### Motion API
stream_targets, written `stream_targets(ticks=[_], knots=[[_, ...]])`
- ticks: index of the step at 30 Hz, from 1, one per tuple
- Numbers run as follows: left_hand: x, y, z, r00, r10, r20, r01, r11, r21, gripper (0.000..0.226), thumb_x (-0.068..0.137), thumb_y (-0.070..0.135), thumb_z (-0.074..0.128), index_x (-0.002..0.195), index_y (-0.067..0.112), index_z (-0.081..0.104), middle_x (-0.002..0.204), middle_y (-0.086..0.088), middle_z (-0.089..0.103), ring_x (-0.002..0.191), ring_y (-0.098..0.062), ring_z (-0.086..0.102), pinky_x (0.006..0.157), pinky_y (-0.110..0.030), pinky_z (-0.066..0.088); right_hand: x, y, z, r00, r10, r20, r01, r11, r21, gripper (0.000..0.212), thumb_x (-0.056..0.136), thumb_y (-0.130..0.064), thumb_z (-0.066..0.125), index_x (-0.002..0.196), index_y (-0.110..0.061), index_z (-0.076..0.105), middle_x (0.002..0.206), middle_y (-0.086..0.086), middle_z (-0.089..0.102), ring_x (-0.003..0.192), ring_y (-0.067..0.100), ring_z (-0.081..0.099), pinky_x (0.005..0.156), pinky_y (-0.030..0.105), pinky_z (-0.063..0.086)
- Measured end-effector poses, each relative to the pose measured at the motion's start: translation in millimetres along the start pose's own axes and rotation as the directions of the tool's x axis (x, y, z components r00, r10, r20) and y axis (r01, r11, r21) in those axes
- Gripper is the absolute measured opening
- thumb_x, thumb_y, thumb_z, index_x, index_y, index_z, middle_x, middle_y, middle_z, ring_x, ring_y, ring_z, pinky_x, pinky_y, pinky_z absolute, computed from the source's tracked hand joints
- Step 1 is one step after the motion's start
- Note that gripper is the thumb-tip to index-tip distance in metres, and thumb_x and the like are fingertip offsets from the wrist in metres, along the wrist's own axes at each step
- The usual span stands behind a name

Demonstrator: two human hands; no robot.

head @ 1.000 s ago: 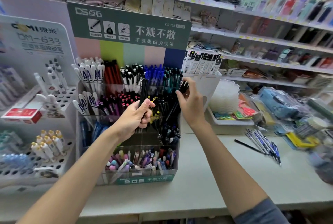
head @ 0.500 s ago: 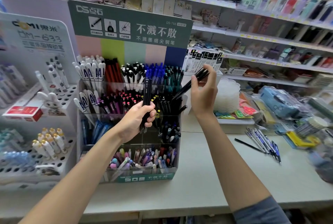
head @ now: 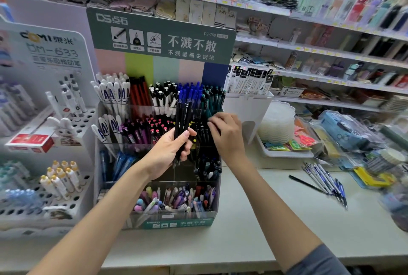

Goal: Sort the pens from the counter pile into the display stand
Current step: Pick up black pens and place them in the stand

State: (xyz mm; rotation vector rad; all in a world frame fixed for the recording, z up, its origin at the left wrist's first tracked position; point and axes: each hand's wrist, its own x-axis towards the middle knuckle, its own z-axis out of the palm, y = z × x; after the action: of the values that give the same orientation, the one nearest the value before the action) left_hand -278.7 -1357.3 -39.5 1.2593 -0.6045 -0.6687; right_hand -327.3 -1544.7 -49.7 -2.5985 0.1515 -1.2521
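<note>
The tiered display stand point(head: 176, 222) holds several compartments of pens under a green header. My left hand point(head: 167, 153) grips an upright bundle of black pens point(head: 182, 117) in front of the stand's middle tier. My right hand point(head: 227, 135) is at the right end of that tier, fingers curled on the tops of black pens point(head: 204, 134) standing in the compartment. The counter pile of blue-and-white pens point(head: 324, 182) lies to the right, with a single black pen point(head: 305, 184) beside it.
A white pen stand point(head: 55, 120) with round holes sits to the left of the display. To the right are a white tray point(head: 284, 153), a stack of clear lids point(head: 277, 124) and packaged goods. Stocked shelves run behind the grey counter point(head: 254, 230).
My right hand, which had lifted some black pens up beside the stand, has come down with them into the right middle compartment. My left hand keeps its bundle, almost unmoved.
</note>
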Motion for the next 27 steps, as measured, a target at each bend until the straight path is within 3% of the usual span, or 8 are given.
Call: stream_targets(ticks=[5, 8, 10, 12, 14, 19, 22, 27], knots=[[1.7, 1.4, -1.3, 1.0, -0.005, 0.022, 0.005, 1.0, 0.017, 0.025, 0.105, 0.024, 0.042, 0.114, 0.008, 0.059, 0.07, 0.001, 0.049, 0.06, -0.011, 0.043, 0.056, -0.022, 0.038, 2.5, -15.0, -8.5, 0.994, 0.036, -0.099, -0.028, 0.996, 0.085, 0.037, 0.096, -0.026, 0.051, 0.126, -0.009, 0.065, 0.12, 0.008, 0.063, 0.112, 0.023, 0.055, 0.096, 0.039, 0.043], [5.5, 5.4, 5.3, 0.997, -0.014, 0.077, 0.011, 0.999, 0.035, 0.025, 0.104, 0.025, 0.042, 0.112, 0.008, 0.059, 0.071, 0.001, 0.049, 0.06, -0.01, 0.044, 0.056, -0.022, 0.039, 32.7, -39.6, -33.0, 0.975, 0.164, 0.151, -0.216, 0.865, 0.452, 0.05, 0.093, -0.032, 0.061, 0.141, -0.021, 0.051, 0.109, -0.002, 0.064, 0.093, 0.014, 0.059, 0.085, 0.029, 0.05], [9.2, 9.0, 10.5, 0.988, -0.016, 0.153, 0.011, 0.999, 0.034, 0.024, 0.102, 0.028, 0.045, 0.107, 0.01, 0.059, 0.072, 0.0, 0.049, 0.061, -0.01, 0.043, 0.058, -0.024, 0.038, 44.9, -49.5, -39.3, 0.929, 0.126, 0.347, -0.301, 0.804, 0.513, 0.063, 0.089, -0.031, 0.069, 0.145, -0.03, 0.042, 0.114, -0.004, 0.064, 0.097, 0.012, 0.062, 0.09, 0.027, 0.05], [12.2, 12.9, 14.8, 0.972, -0.035, 0.231, 0.029, 0.999, 0.03, 0.024, 0.101, 0.03, 0.046, 0.104, 0.009, 0.058, 0.073, -0.001, 0.05, 0.062, -0.012, 0.045, 0.06, -0.025, 0.038, 49.0, -49.8, -40.3, 0.92, 0.063, 0.387, -0.265, 0.826, 0.497, 0.053, 0.088, -0.023, 0.07, 0.137, -0.025, 0.05, 0.12, -0.003, 0.064, 0.106, 0.012, 0.063, 0.097, 0.032, 0.049], [13.8, 17.9, 18.9, 0.964, -0.057, 0.259, 0.054, 0.998, 0.018, 0.028, 0.1, 0.03, 0.047, 0.108, 0.006, 0.058, 0.075, -0.002, 0.056, 0.067, -0.014, 0.053, 0.063, -0.025, 0.046, 51.8, -46.5, -44.4, 0.93, 0.064, 0.361, -0.258, 0.815, 0.519, 0.034, 0.088, -0.012, 0.069, 0.121, -0.015, 0.058, 0.103, -0.001, 0.066, 0.091, 0.012, 0.065, 0.085, 0.03, 0.052], [16.7, 29.9, 11.2, 1.0, 0.008, -0.007, -0.007, 0.993, 0.117, 0.041, 0.091, 0.039, 0.055, 0.12, 0.011, 0.061, 0.107, -0.013, 0.07, 0.093, -0.021, 0.072, 0.08, -0.029, 0.059, 66.1, -21.9, -76.5, 0.96, 0.194, 0.203, -0.276, 0.782, 0.559, 0.023, 0.091, -0.006, 0.065, 0.111, -0.014, 0.055, 0.08, -0.002, 0.058, 0.068, 0.009, 0.059, 0.062, 0.025, 0.051], [20.8, 28.1, -4.3, 0.957, 0.14, -0.253, -0.091, 0.976, 0.197, 0.016, 0.099, 0.02, 0.058, 0.111, 0.01, 0.062, 0.098, -0.014, 0.07, 0.079, -0.018, 0.072, 0.073, -0.027, 0.06, 71.4, -3.6, -89.6, 0.968, 0.223, 0.112, -0.249, 0.822, 0.512, 0.024, 0.093, -0.007, 0.063, 0.113, -0.016, 0.054, 0.078, -0.003, 0.053, 0.066, 0.009, 0.054, 0.061, 0.023, 0.05], [24.8, 16.9, -3.3, 0.934, 0.182, -0.309, -0.063, 0.932, 0.357, 0.01, 0.094, 0.009, 0.064, 0.103, 0.013, 0.067, 0.087, -0.006, 0.072, 0.076, -0.016, 0.069, 0.07, -0.026, 0.057, 70.6, 0.3, -68.9, 0.985, 0.174, 0.022, -0.169, 0.909, 0.382, 0.027, 0.094, -0.007, 0.062, 0.12, -0.008, 0.055, 0.084, -0.005, 0.055, 0.067, -0.003, 0.053, 0.063, 0.011, 0.044]])
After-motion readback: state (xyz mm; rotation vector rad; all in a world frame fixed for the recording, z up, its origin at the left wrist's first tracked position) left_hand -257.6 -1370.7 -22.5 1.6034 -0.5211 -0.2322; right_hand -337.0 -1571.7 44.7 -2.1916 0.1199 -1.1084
